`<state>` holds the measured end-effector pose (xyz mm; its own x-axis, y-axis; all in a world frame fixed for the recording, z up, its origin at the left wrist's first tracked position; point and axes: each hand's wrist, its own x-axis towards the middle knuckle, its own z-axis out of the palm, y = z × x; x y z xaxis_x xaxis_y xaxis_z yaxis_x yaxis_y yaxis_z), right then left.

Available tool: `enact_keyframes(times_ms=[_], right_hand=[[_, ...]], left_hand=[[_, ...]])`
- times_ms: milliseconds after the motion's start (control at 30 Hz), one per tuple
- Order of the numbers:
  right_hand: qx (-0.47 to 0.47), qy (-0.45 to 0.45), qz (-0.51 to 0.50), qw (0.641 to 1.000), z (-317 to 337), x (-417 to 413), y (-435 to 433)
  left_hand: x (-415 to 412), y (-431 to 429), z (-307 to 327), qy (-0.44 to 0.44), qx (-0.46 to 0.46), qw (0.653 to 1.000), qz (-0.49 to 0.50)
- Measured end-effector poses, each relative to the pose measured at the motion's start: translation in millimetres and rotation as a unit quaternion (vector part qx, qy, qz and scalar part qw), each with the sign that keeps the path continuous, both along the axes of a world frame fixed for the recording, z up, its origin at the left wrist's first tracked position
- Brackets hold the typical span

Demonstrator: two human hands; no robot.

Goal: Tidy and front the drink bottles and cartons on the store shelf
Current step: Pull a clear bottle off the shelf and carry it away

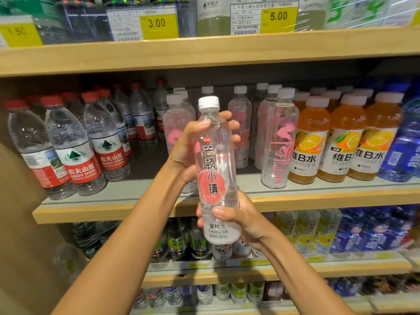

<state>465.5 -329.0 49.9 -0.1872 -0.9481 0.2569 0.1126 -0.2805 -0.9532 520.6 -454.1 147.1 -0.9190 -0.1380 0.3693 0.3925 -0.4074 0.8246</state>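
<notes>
A person holds a clear peach water bottle [216, 169] upright in both hands in front of the middle shelf [113, 210] of a store drinks display. The left hand [188, 151] grips the bottle's upper part, its fingers [225, 114] curled round the back just below the white cap [208, 103]. The right hand [245, 221] holds the lower part, with the thumb pressed across the front above the white base label. The bottle's label faces the camera. Behind it on the shelf stand matching peach water bottles [279, 137], with red-capped Nongfu Spring water bottles [77, 151] to the left and orange Vitamin B drink bottles [311, 142] and blue bottles [404, 144] to the right. Yellow price tags reading 3.00 [159, 23] and 5.00 [278, 17] hang on the shelf above.
</notes>
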Motion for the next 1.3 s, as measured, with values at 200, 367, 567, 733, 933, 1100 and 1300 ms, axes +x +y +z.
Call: enact_keyframes(times_ms=[200, 367, 567, 733, 933, 1100, 1300], right_hand=[[-0.02, 0.036, -0.208, 0.977, -5, -1, 34], [-0.03, 0.028, -0.328, 0.944, -27, 1, 87], [0.047, -0.063, -0.413, 0.908, -84, -16, 199], [0.198, -0.137, -0.63, 0.738, -177, -5, 363], [0.351, -0.17, -0.713, 0.582, -254, 60, 520], [0.438, -0.209, -0.718, 0.5, -282, 98, 582], [0.45, -0.262, -0.75, 0.408, -295, 77, 613]], left_hand=[[-4, 49, -36, -0.085, -0.165, 0.962, 0.201], [-28, 112, -57, -0.099, -0.217, 0.938, 0.251], [-90, 210, -115, -0.167, -0.233, 0.947, 0.142], [-137, 328, -197, -0.302, -0.226, 0.925, 0.042], [-151, 453, -285, -0.39, -0.268, 0.877, -0.084], [-172, 531, -330, -0.468, -0.307, 0.813, -0.159], [-227, 596, -362, -0.448, -0.341, 0.799, -0.214]])
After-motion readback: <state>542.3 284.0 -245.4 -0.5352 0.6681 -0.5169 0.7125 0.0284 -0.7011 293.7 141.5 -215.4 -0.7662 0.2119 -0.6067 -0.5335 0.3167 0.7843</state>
